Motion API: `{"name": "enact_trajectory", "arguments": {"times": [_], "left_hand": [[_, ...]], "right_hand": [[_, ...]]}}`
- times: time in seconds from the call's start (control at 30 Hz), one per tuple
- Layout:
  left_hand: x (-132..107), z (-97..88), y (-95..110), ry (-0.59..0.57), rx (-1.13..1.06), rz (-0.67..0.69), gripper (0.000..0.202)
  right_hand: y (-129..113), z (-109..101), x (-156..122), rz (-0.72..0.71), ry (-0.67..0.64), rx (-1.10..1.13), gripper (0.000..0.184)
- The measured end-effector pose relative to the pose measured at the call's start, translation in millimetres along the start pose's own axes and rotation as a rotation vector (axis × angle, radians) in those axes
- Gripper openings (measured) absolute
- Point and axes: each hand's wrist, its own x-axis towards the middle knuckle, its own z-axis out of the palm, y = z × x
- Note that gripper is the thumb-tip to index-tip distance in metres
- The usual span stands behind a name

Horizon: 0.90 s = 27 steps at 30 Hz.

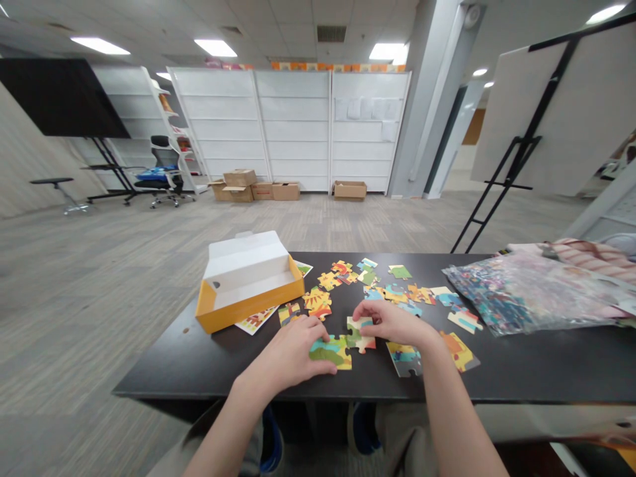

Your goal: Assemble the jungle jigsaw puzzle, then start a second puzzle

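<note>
My left hand [295,351] rests on the table, its thumb and fingers closed about a green and yellow jigsaw puzzle piece [340,354]. Just to the right, my right hand [390,322] pinches another puzzle piece [354,339], green, cream and red, partly covered by the fingers. The two pieces lie edge against edge; whether they are fully locked I cannot tell. Under my right wrist is a grey and blue piece [403,361], with an orange and yellow piece [460,351] beyond it. Several loose pieces [318,301] are scattered past my hands.
An open yellow box [251,306] with a white inside stands at the left, on top of a picture sheet [256,320]. Clear plastic bags [531,291] with colourful contents lie at the right. The black table's [199,371] front edge runs close to my legs.
</note>
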Motion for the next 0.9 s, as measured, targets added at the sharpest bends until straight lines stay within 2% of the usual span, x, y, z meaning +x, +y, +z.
{"name": "enact_trajectory", "arguments": {"times": [0.17, 0.3, 0.53, 0.67, 0.9], "left_hand": [[1, 0.0, 1, 0.004, 0.009, 0.005, 0.04], [4, 3.7, -2, 0.033, 0.046, 0.042, 0.037], [8, 7.1, 2, 0.025, 0.033, 0.079, 0.036], [11, 10.5, 5, 0.025, 0.034, 0.108, 0.035], [12, 17.2, 4, 0.053, 0.019, 0.138, 0.037]], "right_hand": [[3, 2, 6, 0.046, 0.151, -0.188, 0.018], [8, 8, 14, -0.001, 0.243, -0.3, 0.017], [2, 22, 25, -0.013, 0.317, -0.445, 0.017], [-4, 29, 26, -0.015, 0.308, -0.479, 0.017], [-4, 26, 22, -0.086, 0.322, -0.424, 0.015]]}}
